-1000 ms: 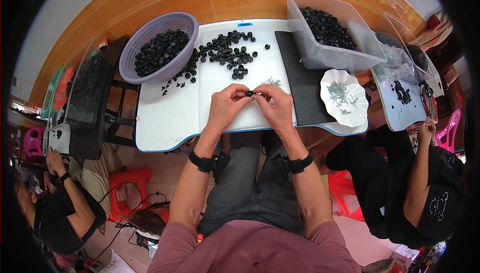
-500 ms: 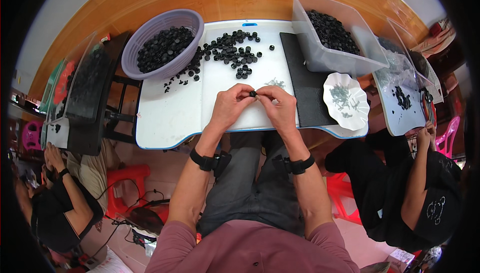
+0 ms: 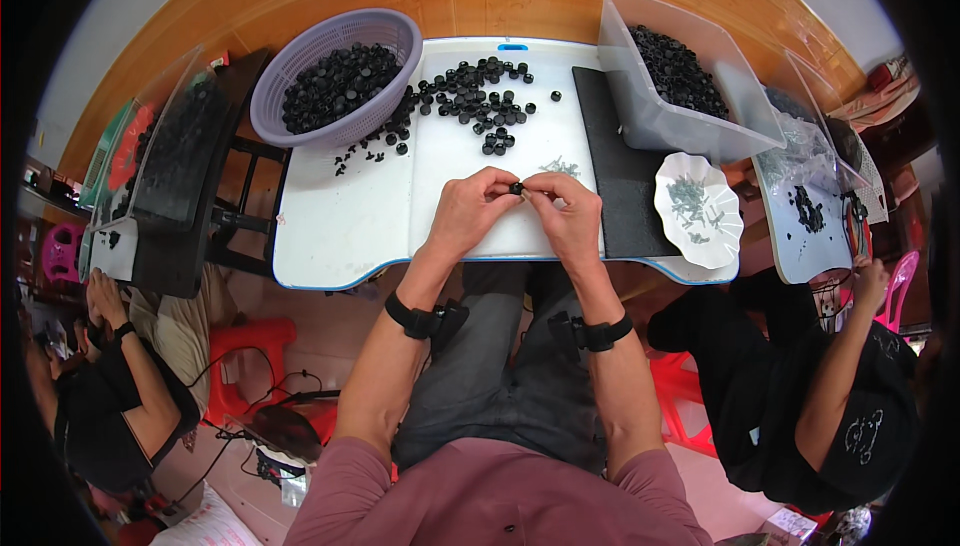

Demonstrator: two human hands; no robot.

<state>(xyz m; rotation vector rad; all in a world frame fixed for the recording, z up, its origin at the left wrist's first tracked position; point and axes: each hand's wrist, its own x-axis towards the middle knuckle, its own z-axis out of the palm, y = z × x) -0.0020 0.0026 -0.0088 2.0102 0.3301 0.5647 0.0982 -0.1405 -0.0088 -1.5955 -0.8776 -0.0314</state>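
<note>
My left hand (image 3: 468, 214) and my right hand (image 3: 566, 218) meet over the near part of the white table (image 3: 345, 231). Between their fingertips is a small black round cap (image 3: 516, 188), pinched from both sides. The fingers hide part of it, and whether a smaller part is held with it I cannot make out. Past the hands lies a loose group of similar black caps (image 3: 497, 141). Close to my right hand is a little pile of thin, pale clear pins (image 3: 560, 167). More such pins (image 3: 688, 191) lie in a white scalloped dish (image 3: 728, 208).
A purple basket (image 3: 350, 131) of black caps stands back left, with small black branched parts (image 3: 342, 158) before it. At back right, a clear bin (image 3: 690, 133) of black parts rests by a black mat (image 3: 625, 216). Co-workers sit at both sides, one with a hand (image 3: 870, 284) near another table.
Both hands still pinch the cap, with fingers slightly shifted around it. The whole view has moved a little, so the table and containers sit slightly farther right.
</note>
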